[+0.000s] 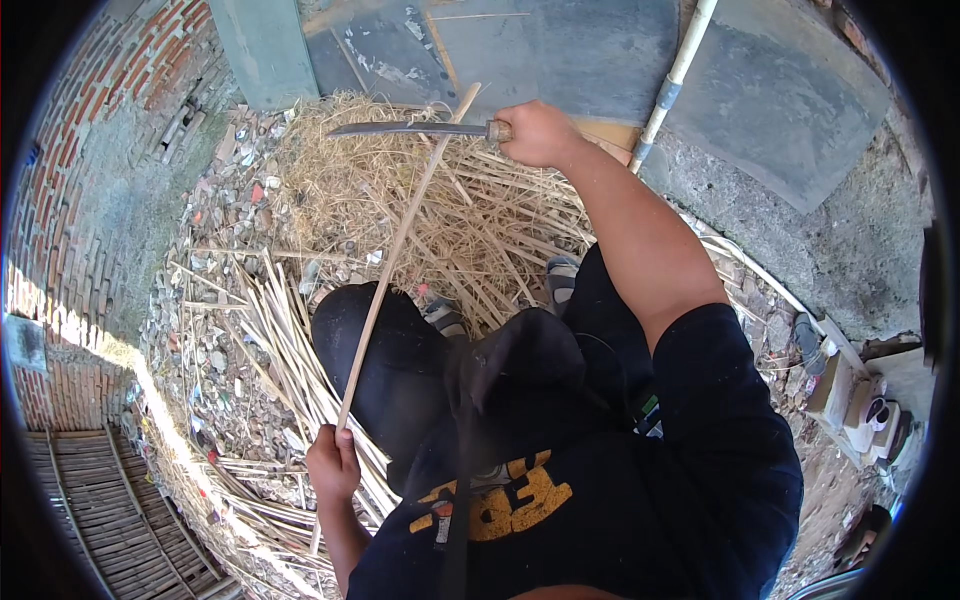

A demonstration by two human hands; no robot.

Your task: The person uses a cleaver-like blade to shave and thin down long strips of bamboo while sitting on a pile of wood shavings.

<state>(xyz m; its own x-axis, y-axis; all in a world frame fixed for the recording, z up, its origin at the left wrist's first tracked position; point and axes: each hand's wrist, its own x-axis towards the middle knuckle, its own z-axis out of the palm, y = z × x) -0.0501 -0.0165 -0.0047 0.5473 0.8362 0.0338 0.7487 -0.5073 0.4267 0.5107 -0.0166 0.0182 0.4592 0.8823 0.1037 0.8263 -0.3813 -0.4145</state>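
My right hand [538, 133] is stretched out ahead and grips the handle of a long knife [410, 129] whose dark blade points left. The blade lies across the upper part of a thin bamboo strip [397, 252]. My left hand [333, 464] holds the strip's lower end close to my body. The strip runs diagonally up and to the right over my left knee [375, 350]. Under the knife spreads a heap of pale shavings and split bamboo [400, 200].
Cut bamboo strips [270, 340] lie on rubble at my left. A brick wall [110, 120] curves along the left side. A bamboo slat panel [110, 510] is at lower left. A white pipe [675, 75] and grey slabs [780, 90] stand ahead, and sandals [875, 415] lie at right.
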